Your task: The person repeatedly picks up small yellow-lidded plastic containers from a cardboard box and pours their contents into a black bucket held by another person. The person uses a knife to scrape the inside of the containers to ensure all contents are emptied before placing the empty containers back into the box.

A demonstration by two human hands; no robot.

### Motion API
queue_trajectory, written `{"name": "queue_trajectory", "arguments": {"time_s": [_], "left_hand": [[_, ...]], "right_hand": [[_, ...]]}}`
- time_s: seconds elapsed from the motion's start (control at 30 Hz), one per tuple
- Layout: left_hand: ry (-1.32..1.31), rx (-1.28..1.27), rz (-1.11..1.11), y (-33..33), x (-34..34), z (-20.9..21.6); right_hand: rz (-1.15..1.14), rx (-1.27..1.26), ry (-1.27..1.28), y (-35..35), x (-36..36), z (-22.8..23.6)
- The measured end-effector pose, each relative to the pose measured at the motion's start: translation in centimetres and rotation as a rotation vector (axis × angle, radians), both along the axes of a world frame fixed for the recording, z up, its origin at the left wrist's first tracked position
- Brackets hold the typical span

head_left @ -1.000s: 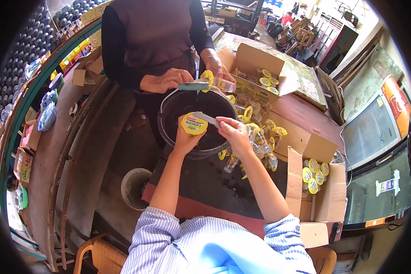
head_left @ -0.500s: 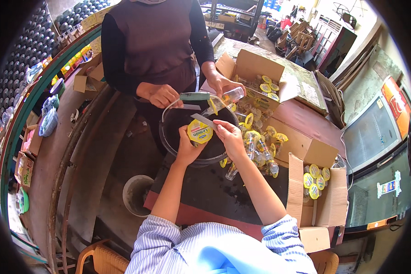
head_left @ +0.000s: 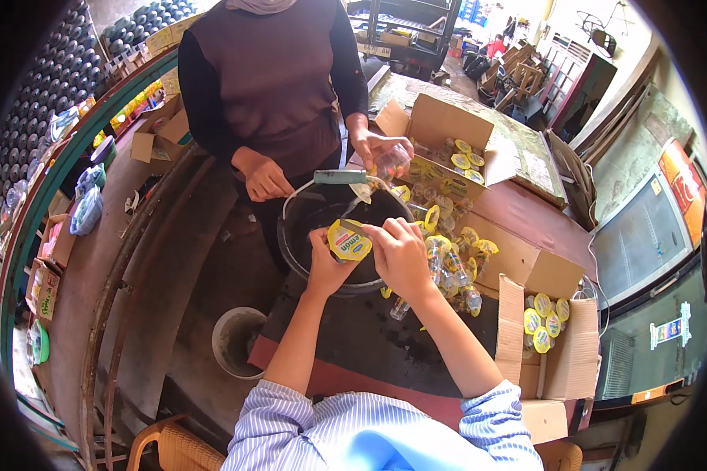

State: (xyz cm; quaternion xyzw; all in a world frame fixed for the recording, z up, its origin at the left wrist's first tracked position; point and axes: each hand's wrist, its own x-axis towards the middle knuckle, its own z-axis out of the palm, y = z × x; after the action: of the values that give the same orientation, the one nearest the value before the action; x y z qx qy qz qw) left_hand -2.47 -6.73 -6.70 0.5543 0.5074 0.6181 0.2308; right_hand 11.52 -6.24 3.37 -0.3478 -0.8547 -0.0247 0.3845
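Closer in than half a second ago, the right hand (head_left: pixel 401 253) holds a flat grey blade (head_left: pixel 353 227) in a tight pinch at the rim of a round, yellow-lidded plastic cup (head_left: pixel 349 242) (its body mostly hidden). Curled around that cup, the left hand (head_left: pixel 327 268) grips it over a round black bucket (head_left: pixel 302 224), near the left edge of the black-topped table (head_left: pixel 393 341).

Daylight is strongest far beyond the black bucket (head_left: pixel 310 221) and to its right, bleaching the back wall (head_left: pixel 636 35) nearly white. The floor (head_left: pixel 204 275) left of the bucket sinks into dim brown shadow; the light blue cloth (head_left: pixel 393 447) on its near side glows pale. Pale glare veils the glass cabinet (head_left: pixel 644 228) to its right. Fisheye distortion bows the green rail (head_left: pixel 53 173) far to its left.
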Motion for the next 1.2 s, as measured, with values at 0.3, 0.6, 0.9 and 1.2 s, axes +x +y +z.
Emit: {"name": "queue_trajectory", "arguments": {"time_s": [0.3,0.6,0.9,1.2], "left_hand": [[-0.027,-0.019,-0.001,0.0,0.1,-0.1],[-0.051,-0.08,0.001,-0.3,0.1,0.7],[-0.052,-0.057,-0.018,-0.2,0.1,0.6],[-0.039,-0.04,-0.023,-0.2,0.2,0.3]], "right_hand": [[-0.003,-0.006,-0.084,0.0,-0.4,-0.5],[0.014,0.014,-0.095,-0.2,-0.7,-0.6],[0.018,0.017,-0.111,0.0,-0.8,-1.1],[-0.006,-0.008,-0.18,-0.4,-0.4,-0.6]]}}
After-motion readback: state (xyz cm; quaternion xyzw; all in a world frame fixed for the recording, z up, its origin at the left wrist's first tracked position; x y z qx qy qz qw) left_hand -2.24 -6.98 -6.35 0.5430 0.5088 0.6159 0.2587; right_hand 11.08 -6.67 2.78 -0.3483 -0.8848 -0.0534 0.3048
